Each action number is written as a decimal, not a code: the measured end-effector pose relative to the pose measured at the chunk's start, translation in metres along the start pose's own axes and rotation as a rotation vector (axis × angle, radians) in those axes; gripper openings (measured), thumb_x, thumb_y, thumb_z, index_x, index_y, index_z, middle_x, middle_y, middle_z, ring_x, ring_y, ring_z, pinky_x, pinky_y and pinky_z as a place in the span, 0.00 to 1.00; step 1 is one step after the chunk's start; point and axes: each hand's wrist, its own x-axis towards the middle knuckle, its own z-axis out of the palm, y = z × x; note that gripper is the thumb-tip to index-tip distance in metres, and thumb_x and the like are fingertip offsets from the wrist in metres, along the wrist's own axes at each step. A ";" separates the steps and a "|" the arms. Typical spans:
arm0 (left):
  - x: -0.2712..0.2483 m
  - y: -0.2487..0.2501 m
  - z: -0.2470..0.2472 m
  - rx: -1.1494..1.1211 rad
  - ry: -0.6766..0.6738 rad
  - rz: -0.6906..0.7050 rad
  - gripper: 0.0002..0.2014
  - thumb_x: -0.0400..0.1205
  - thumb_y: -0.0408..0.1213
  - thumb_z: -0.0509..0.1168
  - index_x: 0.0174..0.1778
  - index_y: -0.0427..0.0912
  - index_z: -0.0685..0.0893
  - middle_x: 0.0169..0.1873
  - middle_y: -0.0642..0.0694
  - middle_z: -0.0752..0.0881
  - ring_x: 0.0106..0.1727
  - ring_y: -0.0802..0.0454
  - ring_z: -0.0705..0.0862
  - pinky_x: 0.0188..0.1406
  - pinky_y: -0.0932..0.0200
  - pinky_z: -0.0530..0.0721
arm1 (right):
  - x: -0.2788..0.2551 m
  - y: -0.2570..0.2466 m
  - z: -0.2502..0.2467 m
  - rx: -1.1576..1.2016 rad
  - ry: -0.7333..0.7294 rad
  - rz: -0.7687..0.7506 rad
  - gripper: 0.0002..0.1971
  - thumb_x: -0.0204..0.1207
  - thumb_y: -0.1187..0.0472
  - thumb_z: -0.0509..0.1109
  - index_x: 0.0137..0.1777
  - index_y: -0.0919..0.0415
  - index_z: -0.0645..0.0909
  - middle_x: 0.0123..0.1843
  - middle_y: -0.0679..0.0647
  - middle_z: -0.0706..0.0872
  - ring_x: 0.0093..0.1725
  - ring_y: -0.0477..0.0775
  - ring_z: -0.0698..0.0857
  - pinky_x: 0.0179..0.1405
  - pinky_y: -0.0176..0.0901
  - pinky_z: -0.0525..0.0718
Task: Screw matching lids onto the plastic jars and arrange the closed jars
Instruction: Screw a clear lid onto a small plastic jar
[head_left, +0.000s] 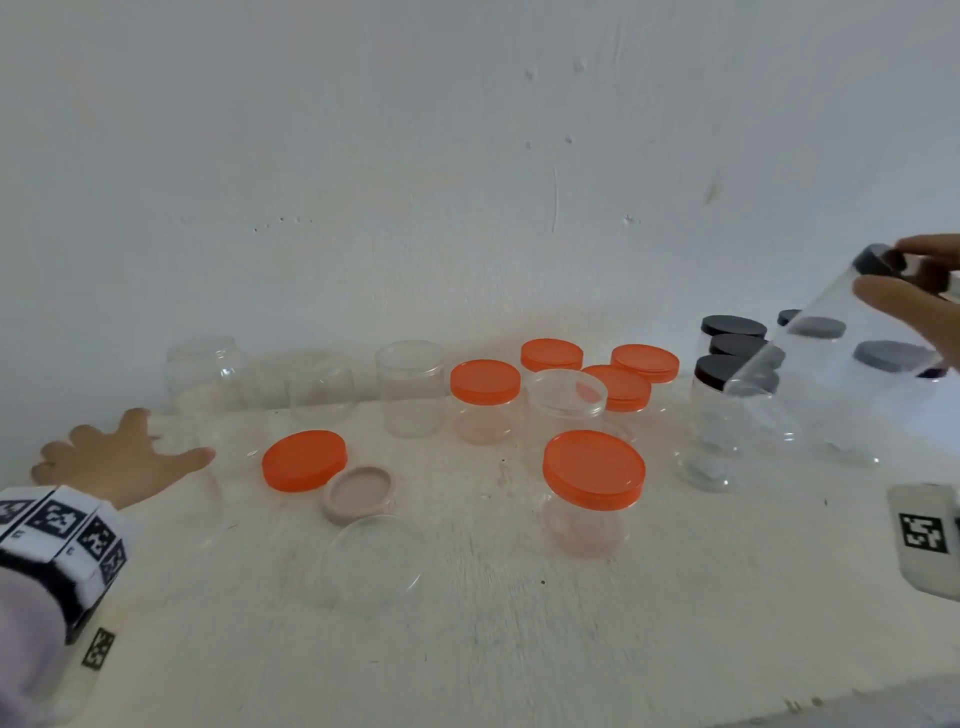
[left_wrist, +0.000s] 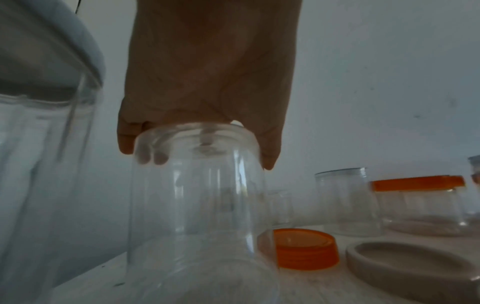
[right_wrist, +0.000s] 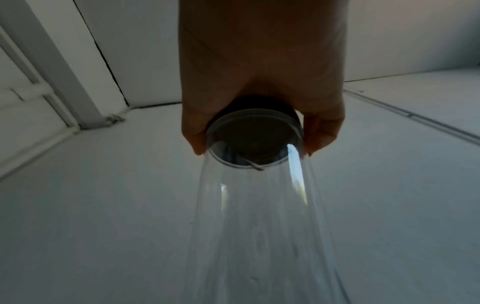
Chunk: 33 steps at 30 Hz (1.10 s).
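Note:
My left hand (head_left: 124, 454) reaches down over an open clear jar (left_wrist: 197, 205) standing at the table's left; its fingers and thumb curl round the jar's rim from above. At the right edge, my right hand (head_left: 893, 270) grips the black lid (right_wrist: 252, 131) of a tall clear jar (head_left: 831, 374), which hangs tilted above the table. A loose orange lid (head_left: 304, 460), a beige lid (head_left: 358, 493) lying upside down and a clear lid (head_left: 374, 564) lie in front of centre.
Three open clear jars (head_left: 410, 387) stand along the back left. Several orange-lidded jars (head_left: 595, 478) and one clear-lidded jar (head_left: 566, 400) fill the middle. Black-lidded jars (head_left: 732, 327) cluster at back right, under the lifted jar. A white wall rises behind the table (head_left: 519, 649).

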 end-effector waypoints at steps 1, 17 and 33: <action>-0.004 0.005 -0.002 -0.017 0.030 0.014 0.59 0.51 0.75 0.59 0.77 0.43 0.65 0.70 0.33 0.75 0.70 0.29 0.71 0.71 0.41 0.70 | 0.013 0.025 -0.004 -0.003 0.022 0.016 0.37 0.57 0.21 0.72 0.64 0.36 0.78 0.57 0.46 0.84 0.59 0.56 0.85 0.56 0.61 0.84; -0.076 0.069 -0.013 -0.653 -0.080 0.181 0.52 0.56 0.76 0.63 0.75 0.57 0.61 0.71 0.39 0.71 0.69 0.39 0.72 0.55 0.47 0.70 | -0.018 0.059 0.054 -0.554 -0.111 0.212 0.33 0.67 0.46 0.80 0.65 0.62 0.71 0.68 0.67 0.72 0.66 0.72 0.69 0.62 0.69 0.74; -0.097 0.085 -0.010 -1.011 -0.396 0.174 0.30 0.60 0.64 0.70 0.47 0.44 0.79 0.47 0.38 0.81 0.45 0.39 0.81 0.55 0.38 0.81 | 0.001 0.096 0.066 -0.657 -0.206 0.264 0.30 0.70 0.41 0.74 0.63 0.63 0.77 0.62 0.68 0.78 0.62 0.74 0.74 0.61 0.66 0.77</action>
